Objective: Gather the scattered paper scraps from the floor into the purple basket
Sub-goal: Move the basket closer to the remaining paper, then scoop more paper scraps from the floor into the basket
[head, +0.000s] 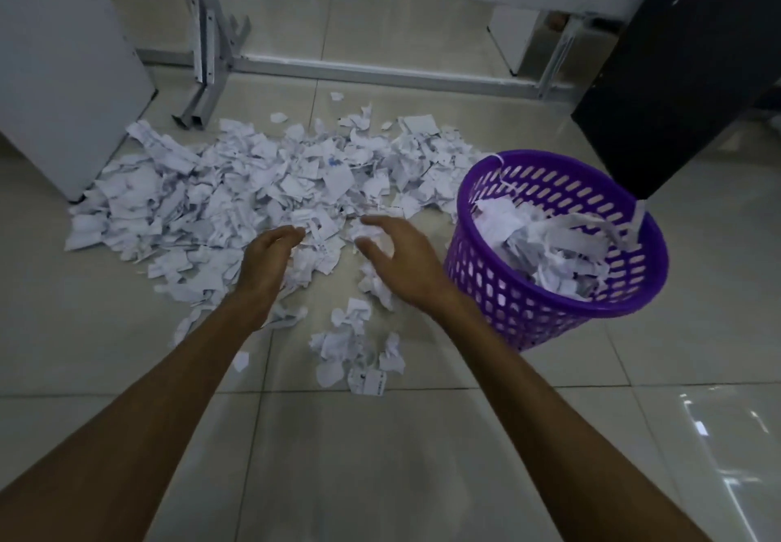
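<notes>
Left hand [268, 256] and right hand [399, 254] both empty, fingers loosely curved and spread, palms facing inward above the near edge of the paper scraps [236, 191]. Scraps heaped across the tiled floor [380, 457], from white cabinet [63, 76] at left toward metal frame [338, 70] behind. At right, purple basket [528, 309], upright, partly filled with scraps, beside black panel [684, 64].

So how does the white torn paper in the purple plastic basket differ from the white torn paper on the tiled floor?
The white torn paper in the purple plastic basket is a compact heap held by the basket's slotted wall; the white torn paper on the tiled floor spreads wide and flat. The basket's share looks smaller. Both are crumpled white scraps.
</notes>
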`<state>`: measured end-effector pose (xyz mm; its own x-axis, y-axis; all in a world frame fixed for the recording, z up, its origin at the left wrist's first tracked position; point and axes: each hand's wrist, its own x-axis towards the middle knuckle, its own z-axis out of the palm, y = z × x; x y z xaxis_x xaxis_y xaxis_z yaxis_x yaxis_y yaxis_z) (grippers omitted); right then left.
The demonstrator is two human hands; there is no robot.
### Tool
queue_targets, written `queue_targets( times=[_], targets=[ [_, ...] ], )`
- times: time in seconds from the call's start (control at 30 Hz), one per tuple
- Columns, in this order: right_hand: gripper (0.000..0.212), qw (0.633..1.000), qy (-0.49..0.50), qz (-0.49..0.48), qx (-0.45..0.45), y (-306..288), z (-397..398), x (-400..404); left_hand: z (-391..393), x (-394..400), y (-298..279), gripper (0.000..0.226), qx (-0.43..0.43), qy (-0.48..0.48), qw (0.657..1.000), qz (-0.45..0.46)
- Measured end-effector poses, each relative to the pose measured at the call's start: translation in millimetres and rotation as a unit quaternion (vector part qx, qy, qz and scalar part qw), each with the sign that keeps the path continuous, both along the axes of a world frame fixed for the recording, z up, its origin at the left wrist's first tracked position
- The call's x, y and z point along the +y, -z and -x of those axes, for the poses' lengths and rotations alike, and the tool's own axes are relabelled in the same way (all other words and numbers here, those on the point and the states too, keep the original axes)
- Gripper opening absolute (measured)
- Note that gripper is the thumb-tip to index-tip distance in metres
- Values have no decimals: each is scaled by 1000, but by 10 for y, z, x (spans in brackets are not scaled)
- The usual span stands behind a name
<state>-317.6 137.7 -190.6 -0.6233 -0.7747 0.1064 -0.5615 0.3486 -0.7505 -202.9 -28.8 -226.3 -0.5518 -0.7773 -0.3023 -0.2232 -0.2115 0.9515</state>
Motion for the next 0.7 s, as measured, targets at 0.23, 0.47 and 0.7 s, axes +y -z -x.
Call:
queue_targets(
  times=[0.23, 0.47, 0.7],
  targets=[
    [84, 955, 95, -278, -32, 1293, 210, 58, -485, -266, 887, 60, -207, 0, 953, 222],
    [91, 966, 115, -230, -6, 1640, -73, -138, -770, -240, 1373, 67, -316, 47, 898, 304],
    [90, 984, 74, -162, 24, 1709, -592, -197, -699, -49, 1362, 67, -214, 119, 926, 289]
  ],
)
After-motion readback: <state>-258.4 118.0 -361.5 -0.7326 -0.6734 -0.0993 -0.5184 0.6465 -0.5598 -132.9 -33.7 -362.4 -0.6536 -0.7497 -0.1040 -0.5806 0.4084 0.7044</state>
